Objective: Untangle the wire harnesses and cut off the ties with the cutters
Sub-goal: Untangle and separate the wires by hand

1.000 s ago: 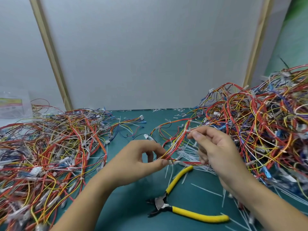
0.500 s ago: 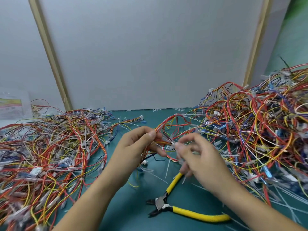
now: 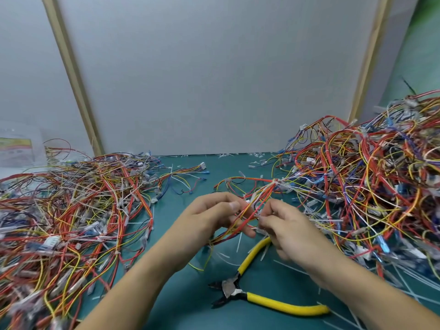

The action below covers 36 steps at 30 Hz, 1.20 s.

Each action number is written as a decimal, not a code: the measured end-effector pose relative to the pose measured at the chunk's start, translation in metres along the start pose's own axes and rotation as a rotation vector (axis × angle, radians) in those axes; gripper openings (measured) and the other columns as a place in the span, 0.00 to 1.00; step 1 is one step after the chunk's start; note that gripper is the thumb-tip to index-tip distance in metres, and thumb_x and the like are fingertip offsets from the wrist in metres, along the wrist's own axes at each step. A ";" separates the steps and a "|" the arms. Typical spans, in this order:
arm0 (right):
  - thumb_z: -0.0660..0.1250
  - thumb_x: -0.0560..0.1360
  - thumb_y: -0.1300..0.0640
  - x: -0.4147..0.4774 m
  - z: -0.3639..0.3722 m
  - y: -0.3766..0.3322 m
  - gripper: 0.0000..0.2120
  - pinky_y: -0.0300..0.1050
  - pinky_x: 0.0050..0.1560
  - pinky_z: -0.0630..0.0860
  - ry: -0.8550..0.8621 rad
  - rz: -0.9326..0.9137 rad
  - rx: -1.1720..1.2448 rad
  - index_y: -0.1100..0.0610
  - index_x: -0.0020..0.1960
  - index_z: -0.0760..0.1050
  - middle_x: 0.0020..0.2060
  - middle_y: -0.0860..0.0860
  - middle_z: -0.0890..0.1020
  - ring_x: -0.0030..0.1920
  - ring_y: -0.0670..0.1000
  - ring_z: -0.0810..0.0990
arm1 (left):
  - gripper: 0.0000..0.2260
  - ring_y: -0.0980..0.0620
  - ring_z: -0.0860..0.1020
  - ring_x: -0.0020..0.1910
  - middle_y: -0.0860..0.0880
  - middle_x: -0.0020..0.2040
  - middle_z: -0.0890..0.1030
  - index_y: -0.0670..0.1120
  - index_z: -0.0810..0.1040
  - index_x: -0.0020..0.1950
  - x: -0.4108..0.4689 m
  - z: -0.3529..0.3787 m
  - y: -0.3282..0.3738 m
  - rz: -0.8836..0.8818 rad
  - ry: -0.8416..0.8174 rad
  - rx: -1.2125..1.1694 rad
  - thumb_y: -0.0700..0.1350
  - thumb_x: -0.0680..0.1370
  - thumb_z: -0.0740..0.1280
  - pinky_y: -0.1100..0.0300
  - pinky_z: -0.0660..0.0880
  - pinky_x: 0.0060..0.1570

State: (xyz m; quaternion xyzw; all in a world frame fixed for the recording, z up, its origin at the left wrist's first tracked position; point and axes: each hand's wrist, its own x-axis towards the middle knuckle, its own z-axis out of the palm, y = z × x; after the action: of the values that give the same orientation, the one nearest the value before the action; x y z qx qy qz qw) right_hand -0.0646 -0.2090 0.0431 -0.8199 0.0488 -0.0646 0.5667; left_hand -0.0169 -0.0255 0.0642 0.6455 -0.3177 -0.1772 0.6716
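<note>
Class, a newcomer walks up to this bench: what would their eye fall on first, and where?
Two tangled heaps of red and yellow wires dominate: a tall right heap and a flatter left heap. Between them, the left hand and right hand grip one wire harness, with yellow-handled cutters lying on the green table just below.

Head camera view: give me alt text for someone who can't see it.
A person's left hand and right hand grip one red, yellow and white wire harness above a green table. Yellow-handled cutters lie untouched nearer the camera, with tangled wire piles left and right.
</note>
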 end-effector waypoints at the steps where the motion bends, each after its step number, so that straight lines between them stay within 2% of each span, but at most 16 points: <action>1: 0.61 0.80 0.60 0.001 -0.001 0.000 0.14 0.39 0.26 0.58 0.002 0.006 0.007 0.50 0.36 0.70 0.23 0.44 0.65 0.22 0.42 0.60 | 0.15 0.44 0.84 0.45 0.38 0.44 0.85 0.35 0.79 0.53 0.000 0.000 0.000 0.001 0.000 0.014 0.45 0.77 0.61 0.62 0.76 0.50; 4: 0.62 0.79 0.62 0.001 -0.002 -0.001 0.13 0.32 0.20 0.56 0.049 -0.032 0.050 0.55 0.36 0.71 0.20 0.44 0.63 0.20 0.43 0.58 | 0.13 0.46 0.84 0.47 0.43 0.46 0.86 0.40 0.82 0.52 -0.001 -0.002 0.004 0.034 0.053 0.094 0.44 0.76 0.62 0.62 0.77 0.51; 7: 0.63 0.78 0.63 0.000 -0.001 0.000 0.11 0.34 0.21 0.55 0.097 -0.086 0.019 0.59 0.36 0.71 0.20 0.45 0.64 0.20 0.44 0.58 | 0.10 0.52 0.82 0.43 0.46 0.45 0.85 0.43 0.83 0.49 -0.003 -0.008 0.011 0.121 0.128 0.287 0.43 0.74 0.63 0.65 0.75 0.47; 10: 0.64 0.77 0.65 0.000 -0.002 -0.001 0.12 0.30 0.20 0.58 0.124 -0.109 0.050 0.59 0.35 0.72 0.20 0.47 0.63 0.20 0.45 0.57 | 0.09 0.53 0.78 0.36 0.44 0.37 0.81 0.43 0.80 0.40 -0.006 -0.021 0.017 0.119 0.169 0.485 0.48 0.72 0.65 0.59 0.73 0.41; 12: 0.64 0.77 0.65 0.001 -0.003 -0.003 0.12 0.30 0.20 0.58 0.146 -0.109 0.101 0.59 0.35 0.71 0.21 0.47 0.61 0.21 0.45 0.55 | 0.11 0.53 0.75 0.35 0.44 0.34 0.79 0.44 0.78 0.38 -0.009 -0.030 0.021 0.044 0.075 0.636 0.51 0.70 0.65 0.56 0.71 0.39; 15: 0.65 0.78 0.63 0.004 -0.004 -0.004 0.10 0.34 0.20 0.54 0.177 -0.082 0.192 0.57 0.38 0.71 0.21 0.44 0.61 0.21 0.44 0.55 | 0.07 0.57 0.77 0.37 0.50 0.38 0.82 0.49 0.79 0.44 -0.013 -0.034 0.025 -0.078 -0.197 0.744 0.51 0.73 0.69 0.66 0.70 0.39; 16: 0.64 0.79 0.63 0.005 -0.004 -0.004 0.11 0.35 0.20 0.54 0.183 -0.055 0.254 0.57 0.38 0.70 0.21 0.44 0.60 0.21 0.45 0.54 | 0.06 0.57 0.77 0.38 0.51 0.39 0.83 0.51 0.79 0.47 -0.013 -0.035 0.025 -0.093 -0.243 0.759 0.51 0.73 0.71 0.68 0.69 0.39; 19: 0.64 0.81 0.60 0.002 -0.006 -0.008 0.08 0.35 0.20 0.54 0.113 0.009 0.483 0.56 0.42 0.72 0.25 0.47 0.60 0.23 0.45 0.55 | 0.04 0.50 0.77 0.37 0.48 0.37 0.83 0.52 0.80 0.50 -0.011 -0.035 0.020 -0.093 -0.199 0.718 0.46 0.76 0.72 0.60 0.69 0.39; 21: 0.67 0.78 0.55 -0.002 -0.006 -0.012 0.04 0.37 0.22 0.60 -0.001 0.003 0.598 0.56 0.48 0.77 0.28 0.49 0.64 0.25 0.46 0.63 | 0.01 0.53 0.77 0.34 0.46 0.34 0.82 0.47 0.81 0.48 -0.009 -0.035 0.019 -0.095 -0.111 0.624 0.42 0.78 0.71 0.59 0.70 0.39; 24: 0.69 0.71 0.44 -0.008 -0.002 -0.015 0.20 0.46 0.34 0.74 -0.149 -0.043 0.525 0.53 0.58 0.81 0.39 0.53 0.76 0.37 0.50 0.77 | 0.06 0.52 0.76 0.30 0.45 0.31 0.81 0.39 0.80 0.43 -0.006 -0.032 0.018 -0.043 0.002 0.425 0.41 0.78 0.70 0.62 0.73 0.34; 26: 0.71 0.68 0.40 -0.011 0.001 -0.015 0.25 0.48 0.43 0.78 -0.162 -0.065 0.449 0.53 0.60 0.81 0.45 0.52 0.82 0.44 0.53 0.82 | 0.12 0.51 0.74 0.26 0.44 0.29 0.79 0.35 0.78 0.42 -0.004 -0.030 0.018 -0.007 0.099 0.282 0.44 0.76 0.70 0.63 0.73 0.31; 28: 0.74 0.69 0.41 -0.012 0.004 -0.015 0.23 0.47 0.48 0.81 -0.148 -0.087 0.412 0.52 0.59 0.82 0.49 0.51 0.84 0.50 0.54 0.84 | 0.15 0.51 0.73 0.25 0.44 0.28 0.78 0.31 0.77 0.42 -0.002 -0.028 0.016 0.007 0.173 0.200 0.44 0.77 0.71 0.63 0.72 0.29; 31: 0.72 0.68 0.46 -0.014 0.007 -0.014 0.23 0.46 0.48 0.83 -0.133 -0.115 0.339 0.50 0.62 0.79 0.52 0.53 0.85 0.50 0.54 0.85 | 0.13 0.49 0.72 0.26 0.44 0.28 0.77 0.34 0.77 0.40 0.001 -0.023 0.010 0.006 0.210 0.126 0.44 0.77 0.69 0.62 0.72 0.30; 33: 0.72 0.70 0.50 -0.014 0.009 -0.014 0.22 0.46 0.46 0.83 -0.125 -0.132 0.317 0.51 0.63 0.76 0.50 0.55 0.86 0.48 0.55 0.86 | 0.12 0.50 0.72 0.26 0.44 0.29 0.77 0.38 0.79 0.40 0.002 -0.021 0.008 0.003 0.219 0.136 0.45 0.78 0.69 0.62 0.73 0.30; 36: 0.67 0.78 0.63 -0.013 0.010 -0.013 0.13 0.44 0.40 0.83 -0.067 -0.183 0.329 0.55 0.62 0.76 0.43 0.57 0.87 0.43 0.56 0.86 | 0.11 0.50 0.74 0.27 0.43 0.29 0.79 0.39 0.80 0.40 0.001 -0.019 0.005 -0.007 0.208 0.160 0.46 0.78 0.70 0.62 0.74 0.30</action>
State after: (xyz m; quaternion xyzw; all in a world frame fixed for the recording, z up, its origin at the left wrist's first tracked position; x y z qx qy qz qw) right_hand -0.0760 -0.1929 0.0505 -0.7190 -0.0564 -0.0956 0.6861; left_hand -0.0046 -0.0110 0.0694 0.7131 -0.2573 -0.0856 0.6466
